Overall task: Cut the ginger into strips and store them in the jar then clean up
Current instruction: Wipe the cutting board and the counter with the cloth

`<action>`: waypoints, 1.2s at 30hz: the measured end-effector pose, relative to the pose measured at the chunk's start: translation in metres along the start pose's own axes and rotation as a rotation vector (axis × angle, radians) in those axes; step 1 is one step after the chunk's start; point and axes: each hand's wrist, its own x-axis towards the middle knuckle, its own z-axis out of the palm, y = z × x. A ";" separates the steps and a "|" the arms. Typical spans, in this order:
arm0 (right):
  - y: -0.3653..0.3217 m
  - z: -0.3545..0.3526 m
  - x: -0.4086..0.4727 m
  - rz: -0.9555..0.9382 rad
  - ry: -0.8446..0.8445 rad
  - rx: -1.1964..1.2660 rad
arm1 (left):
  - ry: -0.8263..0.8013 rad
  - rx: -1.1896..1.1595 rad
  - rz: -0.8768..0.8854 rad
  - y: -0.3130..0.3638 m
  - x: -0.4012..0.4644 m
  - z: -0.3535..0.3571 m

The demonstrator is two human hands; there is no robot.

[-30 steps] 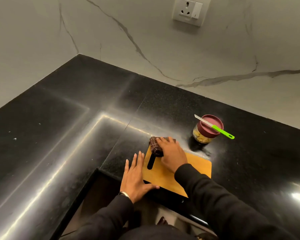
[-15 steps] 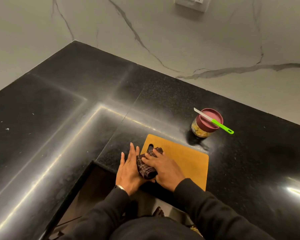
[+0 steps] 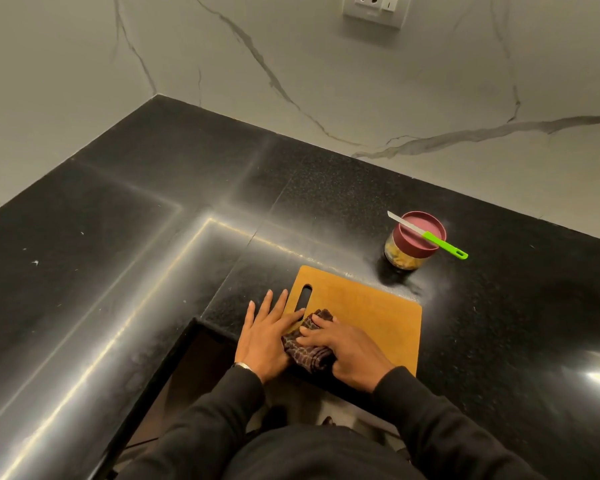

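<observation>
- Two hands on the job: my right hand [image 3: 349, 355] grips the bunched cloth [image 3: 307, 353], fingers curled round it, pressing it onto the near-left part of the board [image 3: 378, 313].
- Left hand [image 3: 269, 332] lies flat w/ fingers straight and spread, half on the counter [image 3: 187, 271], half over the board's left edge by the handle slot [image 3: 304, 297]. It holds nothing, just steadies.
- Jar [image 3: 414, 242] stands on the counter just beyond the board's far-right corner, lid on, pale yellow bits visible thru the glass; I take those for the ginger. So cutting + storing look done; this is the clean-up stage.
- Knife [image 3: 428, 235] lies across the jar lid, green handle overhanging to the right. Balanced, not secured.
- How I'd wipe well, imo:
  - keep the left palm down firm so the board can't slide; its near edge seems to overhang the counter cut-out.
  - drag the cloth in overlapping passes, far edge to near, incl. around the slot.
  - gather crumbs toward one side, don't flick them onto the counter.
  - steer clear of the far-right corner on fast strokes; a bump to the jar could tip the knife off.
- Can't tell if the board has residue left; surface looks plain from here.
</observation>
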 end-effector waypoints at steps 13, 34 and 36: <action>0.082 -0.012 -0.121 0.230 0.145 -0.048 | 0.034 0.004 0.005 0.005 -0.002 -0.005; 0.068 0.005 -0.062 0.520 0.298 -0.268 | 0.056 -0.120 0.028 0.009 0.001 -0.003; 0.061 -0.007 -0.057 0.675 0.353 -0.194 | 0.055 -0.098 0.032 0.009 0.001 -0.003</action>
